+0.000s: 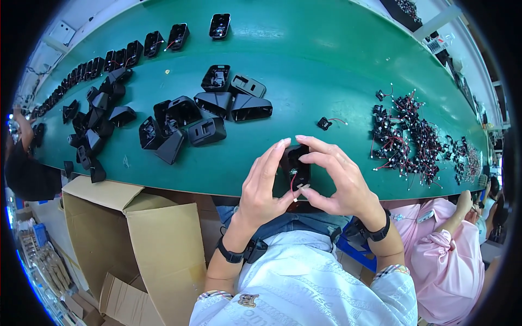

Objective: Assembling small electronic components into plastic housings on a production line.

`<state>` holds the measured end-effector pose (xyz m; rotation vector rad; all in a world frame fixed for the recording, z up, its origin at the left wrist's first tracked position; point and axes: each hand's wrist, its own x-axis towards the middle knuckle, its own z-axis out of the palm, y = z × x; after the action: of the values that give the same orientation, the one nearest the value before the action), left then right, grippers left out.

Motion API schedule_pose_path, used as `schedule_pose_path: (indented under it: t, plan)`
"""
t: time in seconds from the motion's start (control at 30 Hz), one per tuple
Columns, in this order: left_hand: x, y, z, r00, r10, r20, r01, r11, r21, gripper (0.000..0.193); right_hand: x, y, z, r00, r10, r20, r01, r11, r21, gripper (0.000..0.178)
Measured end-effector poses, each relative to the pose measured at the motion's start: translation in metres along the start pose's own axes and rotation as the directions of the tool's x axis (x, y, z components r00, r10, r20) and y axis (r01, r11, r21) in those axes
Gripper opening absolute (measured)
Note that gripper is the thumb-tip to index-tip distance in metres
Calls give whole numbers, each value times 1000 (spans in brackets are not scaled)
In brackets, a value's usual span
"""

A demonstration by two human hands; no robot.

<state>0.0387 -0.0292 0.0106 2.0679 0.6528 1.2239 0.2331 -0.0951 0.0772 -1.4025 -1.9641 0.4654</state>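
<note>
Between my two hands, over the table's near edge, is a black plastic housing (298, 158) with its open side up. A red wire with a white connector runs out of it. My left hand (265, 185) grips the housing's left side, thumb near the wire. My right hand (340, 176) closes on its right side, index fingertip at the opening and thumb by the near end. A small black part with a red wire (324, 124) lies beyond my right hand. Left of it on the table, a loose cluster of black housings (209, 131) lies at mixed angles.
The green table (304, 60) carries a curved row of black housings (131, 53) and a further heap (98, 117) at left. Many wired parts (408, 136) are piled at right. An open cardboard box (166, 244) stands below left. A person in pink (446, 261) sits right; another person (27, 168) is far left.
</note>
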Motion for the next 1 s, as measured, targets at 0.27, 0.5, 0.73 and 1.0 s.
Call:
schedule_pose_path:
  t: [0.27, 0.5, 0.73, 1.0]
  plan:
    - [8, -4, 3, 998, 5, -69, -8, 999, -34, 89, 30, -10, -7, 997, 51, 65, -51, 999, -7, 91]
    - [18, 0, -11, 988, -44, -149, 23, 990, -143, 82, 73, -4, -21, 997, -52, 60, 63, 978, -200, 84]
    - [29, -12, -34, 951, 144, -272, -55, 949, 310, 44, 199, 110, -32, 997, 51, -60, -70, 927, -368, 78]
    - [59, -18, -26, 987, 47, -152, 24, 901, 432, 39, 276, 153, 26, 967, 216, -131, -252, 876, -411, 84]
